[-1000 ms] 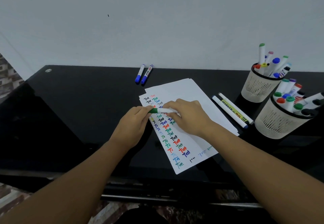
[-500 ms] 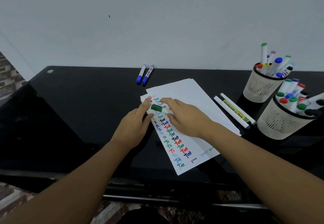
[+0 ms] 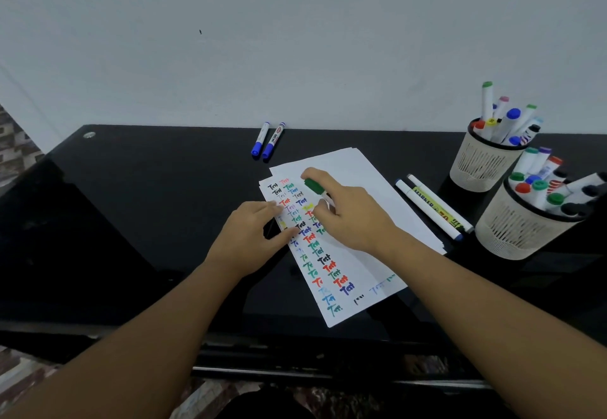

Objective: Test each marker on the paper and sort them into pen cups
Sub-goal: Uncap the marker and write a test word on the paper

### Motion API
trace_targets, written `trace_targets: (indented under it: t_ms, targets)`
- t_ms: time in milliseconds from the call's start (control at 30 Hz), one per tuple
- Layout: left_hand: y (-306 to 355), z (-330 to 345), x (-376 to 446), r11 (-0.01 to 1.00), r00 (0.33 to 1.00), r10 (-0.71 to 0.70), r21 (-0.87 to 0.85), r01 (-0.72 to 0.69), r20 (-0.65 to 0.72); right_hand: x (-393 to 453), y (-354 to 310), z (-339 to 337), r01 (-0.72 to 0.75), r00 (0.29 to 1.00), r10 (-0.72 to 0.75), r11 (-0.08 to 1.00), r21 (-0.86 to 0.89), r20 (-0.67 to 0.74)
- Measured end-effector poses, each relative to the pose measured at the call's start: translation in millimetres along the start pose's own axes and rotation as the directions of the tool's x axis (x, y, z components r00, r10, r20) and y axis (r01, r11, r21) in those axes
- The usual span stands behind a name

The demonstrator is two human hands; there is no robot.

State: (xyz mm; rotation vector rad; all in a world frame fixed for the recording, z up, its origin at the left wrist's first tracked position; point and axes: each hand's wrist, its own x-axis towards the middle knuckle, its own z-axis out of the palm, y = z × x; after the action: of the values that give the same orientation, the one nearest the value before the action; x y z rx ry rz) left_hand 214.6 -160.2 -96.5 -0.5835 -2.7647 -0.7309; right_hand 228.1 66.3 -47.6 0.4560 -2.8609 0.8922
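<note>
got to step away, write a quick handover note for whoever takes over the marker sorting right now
Right hand grips the green-capped marker above the test paper, cap on. Left hand rests on the paper's left edge, holding nothing.
Done: the paper carries columns of coloured test marks; the far cup and near cup both hold markers.
Left: drop the green one in a cup, then test the two blue-capped markers by the wall and the two markers beside the paper.

The right hand (image 3: 353,213) hides most of the green marker (image 3: 317,188); the near pen cup (image 3: 519,221) is cut off at the right edge.
</note>
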Motion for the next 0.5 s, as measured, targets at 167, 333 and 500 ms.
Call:
trace_targets:
  t_ms: [167, 333, 500]
  targets:
    - [1.0, -0.4, 0.1, 1.000, 1.000, -0.001, -0.001, 0.001, 0.006, -7.2, 4.4, 2.3, -0.019, 1.000, 0.019, 0.999, -0.033, 0.022]
    - [-2.4, -0.4, 1.0, 1.000, 1.000, -0.007, 0.008, 0.007, 0.025, -9.9, 8.4, 0.9, -0.112, 0.993, 0.106, 0.982, 0.151, 0.045]
    - [-4.8, -0.1, 1.4, 1.000, 0.996, -0.004, 0.025, 0.002, 0.091, -16.0, 16.3, -7.7, -0.191, 0.981, 0.180, 0.961, 0.202, 0.071]
